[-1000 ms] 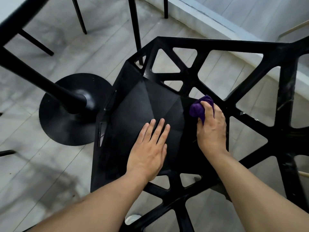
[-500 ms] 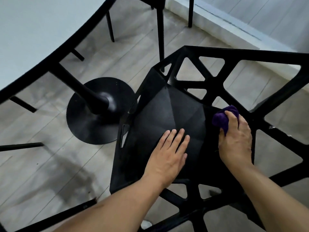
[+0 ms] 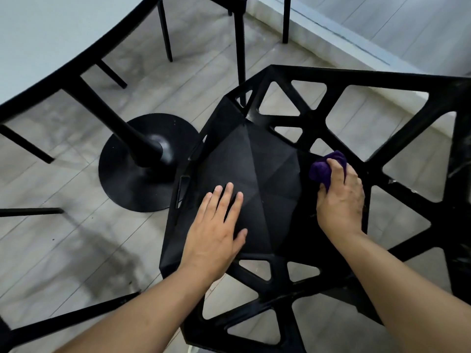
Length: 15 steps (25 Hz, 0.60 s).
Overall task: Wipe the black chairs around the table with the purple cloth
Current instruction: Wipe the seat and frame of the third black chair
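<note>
On chair (image 3: 254,159) — right hand (image 3: 340,202) grips cloth (image 3: 323,169).

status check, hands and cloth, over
Left hand flat on black chair seat. Right hand grips purple cloth at seat's right edge. Table base apart, to the left.

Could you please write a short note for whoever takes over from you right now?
Left hand: open, flat on the chair seat.
Right hand: grips the bunched cloth, pressed where the seat meets the lattice back.
Done: cannot tell how much of this chair is wiped.
Left: finish the seat and lattice, then the other chairs round the table.
</note>
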Each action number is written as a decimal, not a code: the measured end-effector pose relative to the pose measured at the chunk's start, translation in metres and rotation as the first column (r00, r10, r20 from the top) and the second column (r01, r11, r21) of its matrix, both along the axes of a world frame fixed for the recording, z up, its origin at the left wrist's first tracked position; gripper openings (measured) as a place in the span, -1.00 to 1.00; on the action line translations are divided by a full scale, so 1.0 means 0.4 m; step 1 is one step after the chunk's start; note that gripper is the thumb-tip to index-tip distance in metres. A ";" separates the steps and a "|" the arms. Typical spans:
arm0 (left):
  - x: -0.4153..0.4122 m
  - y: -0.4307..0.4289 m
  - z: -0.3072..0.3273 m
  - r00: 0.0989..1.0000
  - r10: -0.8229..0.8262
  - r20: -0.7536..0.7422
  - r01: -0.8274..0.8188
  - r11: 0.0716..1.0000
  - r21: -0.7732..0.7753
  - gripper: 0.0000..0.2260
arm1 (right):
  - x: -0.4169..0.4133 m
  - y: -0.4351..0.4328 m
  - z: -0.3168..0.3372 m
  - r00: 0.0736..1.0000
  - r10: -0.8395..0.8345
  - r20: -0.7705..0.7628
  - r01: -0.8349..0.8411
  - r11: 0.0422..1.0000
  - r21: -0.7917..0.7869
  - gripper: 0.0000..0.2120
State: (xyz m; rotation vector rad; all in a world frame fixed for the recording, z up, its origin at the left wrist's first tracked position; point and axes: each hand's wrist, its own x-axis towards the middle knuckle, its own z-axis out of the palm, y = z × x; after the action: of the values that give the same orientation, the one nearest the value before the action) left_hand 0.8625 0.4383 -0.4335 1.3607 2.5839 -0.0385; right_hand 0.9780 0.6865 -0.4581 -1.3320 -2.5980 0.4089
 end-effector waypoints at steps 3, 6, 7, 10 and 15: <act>-0.010 -0.003 0.012 0.999 -0.027 0.027 0.027 0.999 -0.027 -0.33 | -0.002 0.005 0.001 1.000 0.006 0.017 -0.006 1.000 0.002 -0.42; -0.012 0.003 0.023 0.999 -0.025 0.020 0.026 0.998 -0.048 -0.29 | -0.001 0.003 0.004 1.000 0.017 0.017 -0.017 1.000 -0.005 -0.43; -0.010 0.007 0.025 1.000 -0.024 0.013 0.025 0.998 -0.055 -0.29 | -0.001 0.003 0.007 1.000 0.015 0.010 -0.015 1.000 -0.014 -0.43; -0.007 0.009 0.031 0.999 -0.036 -0.013 0.035 0.994 -0.100 -0.28 | -0.003 -0.020 0.023 0.996 0.081 -0.027 -0.083 0.995 -0.051 -0.44; -0.003 0.018 0.042 0.999 -0.038 0.011 0.039 0.990 -0.137 -0.11 | 0.017 -0.186 0.021 0.945 0.317 -0.082 -0.325 0.939 -0.111 -0.44</act>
State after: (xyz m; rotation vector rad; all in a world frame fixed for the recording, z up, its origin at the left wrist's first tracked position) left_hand 0.8614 0.4453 -0.4168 1.3583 2.4969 -0.2127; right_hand 0.9848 0.6121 -0.4499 -0.9048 -2.7794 0.6605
